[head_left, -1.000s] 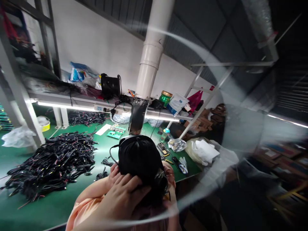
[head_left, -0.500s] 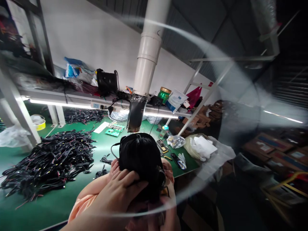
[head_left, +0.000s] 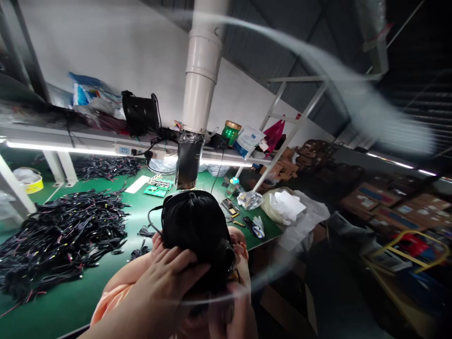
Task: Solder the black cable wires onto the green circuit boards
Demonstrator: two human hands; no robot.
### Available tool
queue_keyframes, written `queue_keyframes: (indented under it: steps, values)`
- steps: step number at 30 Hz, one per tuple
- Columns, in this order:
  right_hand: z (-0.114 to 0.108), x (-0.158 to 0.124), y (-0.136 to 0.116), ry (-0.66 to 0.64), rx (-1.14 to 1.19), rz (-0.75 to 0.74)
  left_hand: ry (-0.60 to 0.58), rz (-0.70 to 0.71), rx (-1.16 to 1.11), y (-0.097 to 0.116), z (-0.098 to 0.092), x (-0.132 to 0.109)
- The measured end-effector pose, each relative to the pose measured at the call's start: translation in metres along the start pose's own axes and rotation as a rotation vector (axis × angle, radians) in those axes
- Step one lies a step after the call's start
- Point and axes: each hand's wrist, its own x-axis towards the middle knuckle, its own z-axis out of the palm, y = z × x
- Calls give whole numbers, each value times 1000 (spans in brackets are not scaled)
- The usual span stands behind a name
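Note:
In front of me is another person's head with black hair (head_left: 192, 219) and a dark strap over it; a thin black loop stands out at its left. My left hand (head_left: 173, 268) lies against the near left side of the head, fingers apart and slightly bent. My right hand (head_left: 238, 301) is at the lower right of the head, close to a dark device (head_left: 229, 256); its fingertips are blurred and partly hidden. The other person's own hands, one (head_left: 157, 245) at the left and one (head_left: 242, 249) at the right, are raised to the head. An orange sleeve (head_left: 109, 301) shows below.
Black cables (head_left: 70, 240) lie heaped on the green table (head_left: 70, 306). Green circuit boards (head_left: 157, 188), a phone (head_left: 250, 226) and a glove (head_left: 259, 227) lie farther back. A white pipe (head_left: 201, 75) hangs above. Cartons (head_left: 370, 202) and a yellow-framed cart (head_left: 416, 235) stand right.
My view has turned slightly to the right, so the surroundings sit farther left in the picture. Both my hands stay at the person's head, with little visible shift.

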Motion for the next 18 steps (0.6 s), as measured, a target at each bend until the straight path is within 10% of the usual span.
queue_keyframes:
  steps: [18]
  values:
    - [-14, 38, 11, -64, 127, -116, 19, 7, 51, 2, -1, 2]
